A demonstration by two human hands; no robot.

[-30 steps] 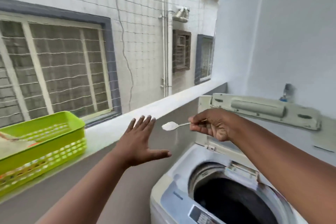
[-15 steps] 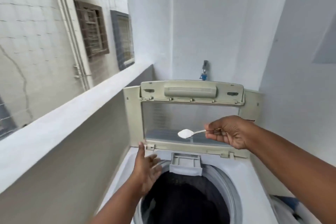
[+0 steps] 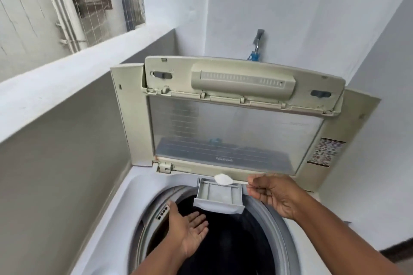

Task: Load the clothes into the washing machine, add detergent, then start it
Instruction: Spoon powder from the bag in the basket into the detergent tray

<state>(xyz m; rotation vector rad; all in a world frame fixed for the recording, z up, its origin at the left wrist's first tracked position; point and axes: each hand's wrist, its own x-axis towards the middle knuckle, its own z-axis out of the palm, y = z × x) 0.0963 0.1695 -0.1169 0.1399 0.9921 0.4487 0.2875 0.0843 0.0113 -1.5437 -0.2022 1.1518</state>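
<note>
Detergent [image 3: 222,179]: you are carrying a heaped white mound of powder on the spoon [image 3: 232,181], and it is hovering just above the back edge of the pulled-out dispenser drawer [image 3: 218,197]; none appears tipped out yet.
Spoon and grip: your right hand [image 3: 274,194] is pinching the handle's end between thumb and fingertips, so the powder is sitting out beyond the grip, toward the machine's left side, with the bowl held level.
Drawer: it is jutting forward from the machine's back edge over the rim of the drum [image 3: 225,241], and its compartments are looking mostly bare.
Other hand: your left hand [image 3: 187,227] is grasping nothing, palm up and fingers relaxed, hovering over the drum's left side below the spoon.
Done so far: the lid [image 3: 234,118] is standing raised against the back wall, and dark cloth seems to be lying in the drum, so loading looks finished.
Left to do: you are still facing the tipping of powder into the drawer, pushing it in, closing the lid and starting the washing machine [image 3: 125,207].
</note>
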